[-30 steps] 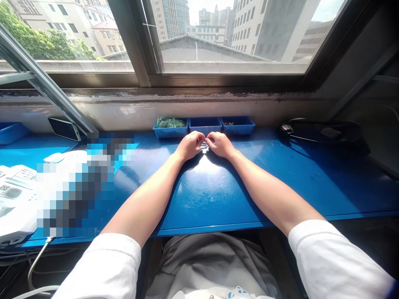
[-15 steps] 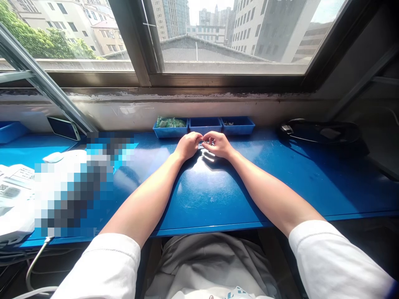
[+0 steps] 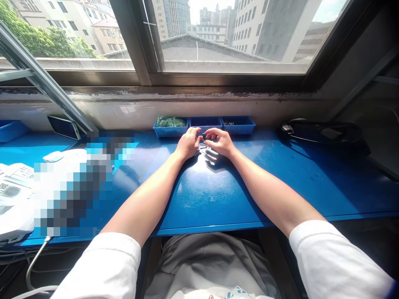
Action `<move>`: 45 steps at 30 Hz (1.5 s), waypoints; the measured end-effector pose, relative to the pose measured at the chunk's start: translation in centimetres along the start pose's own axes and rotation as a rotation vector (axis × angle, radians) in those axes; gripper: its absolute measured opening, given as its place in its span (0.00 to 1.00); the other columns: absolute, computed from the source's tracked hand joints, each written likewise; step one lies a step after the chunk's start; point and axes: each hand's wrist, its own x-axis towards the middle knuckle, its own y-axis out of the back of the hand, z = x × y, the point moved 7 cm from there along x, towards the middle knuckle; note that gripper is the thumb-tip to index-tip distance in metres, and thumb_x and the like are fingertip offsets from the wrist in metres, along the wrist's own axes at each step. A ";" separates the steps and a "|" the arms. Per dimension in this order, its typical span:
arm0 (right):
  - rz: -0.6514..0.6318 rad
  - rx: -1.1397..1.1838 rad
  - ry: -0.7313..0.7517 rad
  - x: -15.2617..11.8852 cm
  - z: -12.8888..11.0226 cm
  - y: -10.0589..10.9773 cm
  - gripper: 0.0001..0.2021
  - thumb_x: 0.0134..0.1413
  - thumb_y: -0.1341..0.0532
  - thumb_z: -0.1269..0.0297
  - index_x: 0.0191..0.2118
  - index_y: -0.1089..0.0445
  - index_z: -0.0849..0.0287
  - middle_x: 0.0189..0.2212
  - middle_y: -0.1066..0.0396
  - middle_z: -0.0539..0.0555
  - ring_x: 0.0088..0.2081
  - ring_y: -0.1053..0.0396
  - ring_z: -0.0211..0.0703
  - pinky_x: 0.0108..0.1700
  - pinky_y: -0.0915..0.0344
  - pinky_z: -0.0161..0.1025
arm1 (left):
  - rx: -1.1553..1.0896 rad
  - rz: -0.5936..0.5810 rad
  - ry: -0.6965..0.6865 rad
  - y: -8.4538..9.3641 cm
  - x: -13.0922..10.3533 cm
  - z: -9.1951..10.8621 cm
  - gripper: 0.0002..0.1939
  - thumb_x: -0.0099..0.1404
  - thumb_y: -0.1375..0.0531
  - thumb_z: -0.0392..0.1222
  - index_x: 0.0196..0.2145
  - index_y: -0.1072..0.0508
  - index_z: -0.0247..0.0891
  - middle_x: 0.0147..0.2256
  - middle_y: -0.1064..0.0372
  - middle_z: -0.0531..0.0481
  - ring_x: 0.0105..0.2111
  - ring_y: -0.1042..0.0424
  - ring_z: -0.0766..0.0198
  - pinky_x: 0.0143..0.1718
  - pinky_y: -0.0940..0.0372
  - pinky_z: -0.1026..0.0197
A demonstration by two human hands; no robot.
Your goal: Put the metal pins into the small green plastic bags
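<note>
While sunlight falls across the blue desk (image 3: 205, 195) in front of the middle blue bin (image 3: 205, 121), a blue tray (image 3: 11, 129) sits farthest to your left of that bin, cut off by the edge of the view. Well left of the bin too, but nearer to you, lies a white device (image 3: 15, 216), its right part lost in pixelation. Less far left of the bin, a phone (image 3: 64, 127) stands tilted beside the slanted metal strut (image 3: 50, 85). Just beside the bin on its left is the left blue bin (image 3: 171, 133), holding green circuit boards (image 3: 171, 122).

Your left hand (image 3: 188, 144) is just in front of the middle bin, toward its left corner, with the thumb and forefinger bent inward. Directly before the bin, between your two thumbs, is a small metallic piece (image 3: 204, 141), too tiny to name more closely. Your right hand (image 3: 220, 142) is in front of the bin's right corner, fingers curved and thumb set apart from the forefinger. You cannot tell from here whether either of your hands grips the piece.

Just right of the middle bin, the right blue bin (image 3: 246, 128) holds thin metal parts (image 3: 230, 123). Well to its right lies a black bag-like object (image 3: 314, 131), mostly in shadow.
</note>
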 end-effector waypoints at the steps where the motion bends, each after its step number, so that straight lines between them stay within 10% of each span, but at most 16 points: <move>1: 0.033 -0.070 0.007 0.0 0.0 0.3 0.17 0.46 0.39 0.63 0.45 0.31 0.58 0.38 0.26 0.54 0.40 0.32 0.45 0.45 0.35 0.43 | 0.011 0.003 0.030 0.0 0.0 -0.3 0.18 0.65 0.48 0.40 0.52 0.35 0.35 0.50 0.35 0.41 0.45 0.31 0.57 0.49 0.35 0.55; 9: 0.078 -0.555 -0.149 0.3 1.5 1.2 0.33 0.49 0.40 0.60 0.62 0.44 0.60 0.60 0.42 0.59 0.55 0.47 0.62 0.53 0.45 0.59 | 0.178 -0.118 -0.024 -0.9 -0.3 -0.2 0.17 0.63 0.45 0.41 0.49 0.31 0.36 0.48 0.35 0.41 0.46 0.30 0.53 0.50 0.35 0.52; 25: 0.020 -0.621 -0.240 0.5 3.8 0.3 0.37 0.46 0.37 0.51 0.62 0.46 0.55 0.66 0.57 0.62 0.56 0.50 0.68 0.52 0.47 0.67 | 0.178 -0.161 -0.096 -1.1 -0.6 0.5 0.13 0.64 0.47 0.42 0.44 0.27 0.38 0.46 0.33 0.44 0.44 0.29 0.57 0.47 0.34 0.56; 33: -0.014 -0.474 0.013 0.3 0.4 -0.1 0.15 0.52 0.41 0.63 0.45 0.31 0.61 0.45 0.35 0.61 0.50 0.41 0.53 0.54 0.40 0.48 | 0.193 -0.188 -0.154 -1.0 -0.8 1.3 0.15 0.60 0.43 0.49 0.40 0.27 0.39 0.44 0.33 0.45 0.41 0.29 0.56 0.44 0.34 0.56; 38: -0.243 -0.422 0.005 -0.3 1.0 -2.0 0.10 0.51 0.40 0.63 0.40 0.29 0.58 0.38 0.33 0.56 0.44 0.36 0.48 0.47 0.36 0.42 | 0.183 -0.216 -0.159 -1.1 -0.9 1.2 0.09 0.60 0.44 0.43 0.35 0.26 0.40 0.42 0.31 0.47 0.39 0.29 0.59 0.43 0.33 0.57; 45: -0.247 -0.373 -0.014 -0.1 1.9 -2.2 0.08 0.53 0.40 0.63 0.38 0.27 0.57 0.36 0.31 0.54 0.42 0.34 0.45 0.46 0.36 0.40 | 0.138 -0.216 -0.181 -1.3 -0.8 1.1 0.09 0.61 0.45 0.40 0.34 0.25 0.40 0.40 0.30 0.47 0.37 0.29 0.60 0.41 0.33 0.59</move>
